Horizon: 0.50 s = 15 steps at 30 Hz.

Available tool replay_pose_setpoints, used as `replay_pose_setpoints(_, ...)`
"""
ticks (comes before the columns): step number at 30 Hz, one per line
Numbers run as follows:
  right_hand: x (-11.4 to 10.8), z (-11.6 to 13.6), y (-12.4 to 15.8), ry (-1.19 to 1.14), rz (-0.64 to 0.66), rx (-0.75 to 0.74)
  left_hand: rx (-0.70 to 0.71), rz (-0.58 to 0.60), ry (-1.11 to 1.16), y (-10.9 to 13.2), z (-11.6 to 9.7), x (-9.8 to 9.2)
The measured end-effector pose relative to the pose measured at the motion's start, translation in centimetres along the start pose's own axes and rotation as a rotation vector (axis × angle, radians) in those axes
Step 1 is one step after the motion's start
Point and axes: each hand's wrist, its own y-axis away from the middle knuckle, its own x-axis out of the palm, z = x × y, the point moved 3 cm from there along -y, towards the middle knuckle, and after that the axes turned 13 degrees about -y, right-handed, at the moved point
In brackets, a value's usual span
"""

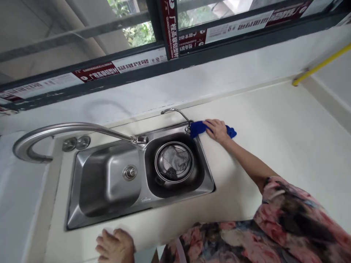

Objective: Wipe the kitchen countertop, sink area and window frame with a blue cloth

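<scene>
My right hand (218, 130) presses down on a bunched blue cloth (197, 128) at the sink's back right corner, its fingers over the middle of the cloth. One end of the cloth touches the base of the small thin faucet (178, 110), and the other end pokes out to the right on the counter. Near the front edge, my left hand (116, 246) rests flat on the pale counter (233, 204) with its fingers apart. The steel double sink (109, 212) lies between my hands.
A round metal colander (175, 179) holding a crumpled grey cloth (177, 159) sits in the right basin. The tall curved faucet (74, 127) arches over the left side. Two round metal caps (76, 143) are behind the left basin. A yellow pipe (320, 65) rises at the far right.
</scene>
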Motion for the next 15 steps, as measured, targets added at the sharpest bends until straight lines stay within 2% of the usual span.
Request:
replay_pose_setpoints(2,0.2,-0.8,-4.0,0.022,-0.047,0.037,-0.063,-0.008,0.021,0.1,-0.4,-0.6)
replay_pose_setpoints(4,0.8,-1.0,-7.5,0.024,-0.044,0.010,-0.095,-0.005,0.033,0.3,-0.6,-0.9)
replay_pose_setpoints(8,1.9,-0.7,-12.4,0.026,-0.036,-0.024,-0.088,-0.007,0.032,0.4,-0.7,-0.9)
replay_pose_setpoints(11,2.3,0.0,-13.4,-0.004,-0.087,0.002,-0.111,-0.022,0.039,0.3,-0.6,-0.7)
replay_pose_setpoints(15,2.5,1.2,-10.6,-0.060,-0.137,-0.004,-0.128,-0.014,0.047,0.2,-0.7,-1.0)
